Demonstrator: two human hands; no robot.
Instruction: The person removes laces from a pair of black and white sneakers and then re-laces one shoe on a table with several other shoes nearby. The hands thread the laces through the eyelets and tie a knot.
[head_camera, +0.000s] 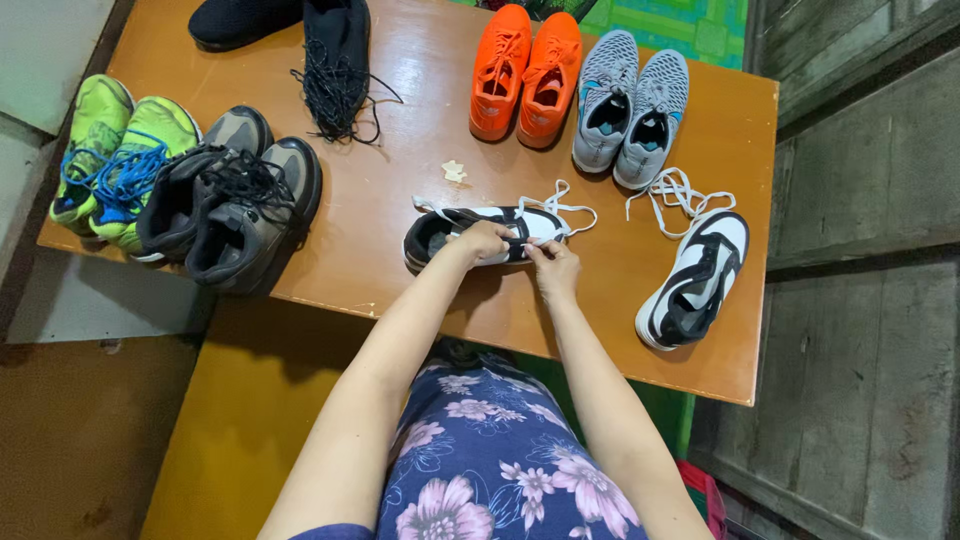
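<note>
Near the middle of the frame a black and white shoe (470, 238) lies on its side on the brown desk (400, 190), its opening turned toward the left edge; the left hand (484, 241) rests over the shoe's middle with the fingers curled down onto it, holding it steady; the right hand (555, 268) sits just beside the shoe's toe end, its fingertips pinched together on the white lace (556, 205), which loops away above the shoe; both forearms reach up from the bottom of the frame over a blue flowered garment (490, 460).

To the right, well apart from the hands, the matching black and white shoe (695, 280) lies near the desk's right edge, with its own loose white lace (680, 190) spread just above it; a small pale scrap (454, 171) lies on the desk above the held shoe.

In the upper middle stands an orange pair (526, 72), and just to its right a grey pair (632, 105) with blue linings; at the top left a black pair (300, 30) has a tangle of black laces trailing below it; at the far left a lime green pair (115, 150) with blue laces touches a grey and black pair (232, 200), which reaches the desk's near edge; a bit of red (700, 495) shows at the bottom right beside the right arm, too little to tell what it is.
</note>
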